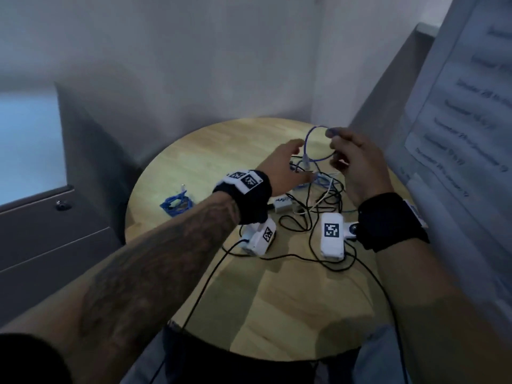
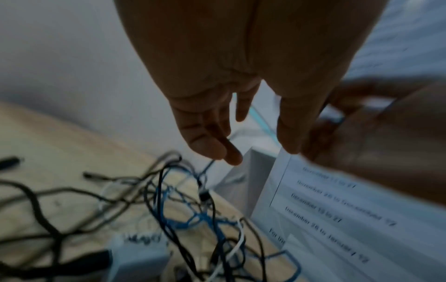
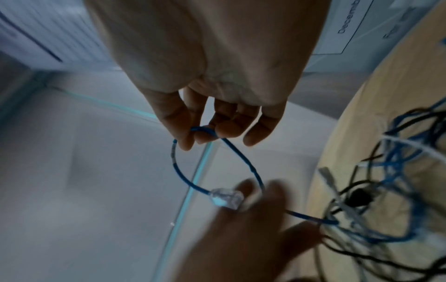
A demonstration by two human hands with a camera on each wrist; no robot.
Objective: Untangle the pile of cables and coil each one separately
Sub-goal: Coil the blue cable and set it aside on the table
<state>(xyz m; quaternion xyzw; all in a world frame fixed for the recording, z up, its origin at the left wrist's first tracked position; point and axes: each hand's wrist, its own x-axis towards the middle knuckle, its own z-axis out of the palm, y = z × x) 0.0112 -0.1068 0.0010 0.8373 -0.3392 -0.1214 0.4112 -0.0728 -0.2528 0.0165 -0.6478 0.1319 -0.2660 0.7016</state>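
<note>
On the round wooden table [image 1: 249, 300], your right hand [image 1: 357, 162] pinched the thin blue cable [image 3: 243, 158] above the tangled cable pile [image 1: 318, 195]; your left hand [image 1: 285, 164] was spread beside it. Pulling hard could tighten knots.

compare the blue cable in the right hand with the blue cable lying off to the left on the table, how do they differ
The blue cable in the right hand is lifted off the table, pinched by the right hand, and forms one open loop; its other end still runs into the tangled pile. The blue cable on the left rests on the table, bundled into a tight coil, apart from the pile and untouched. Both are thin and blue.
</note>
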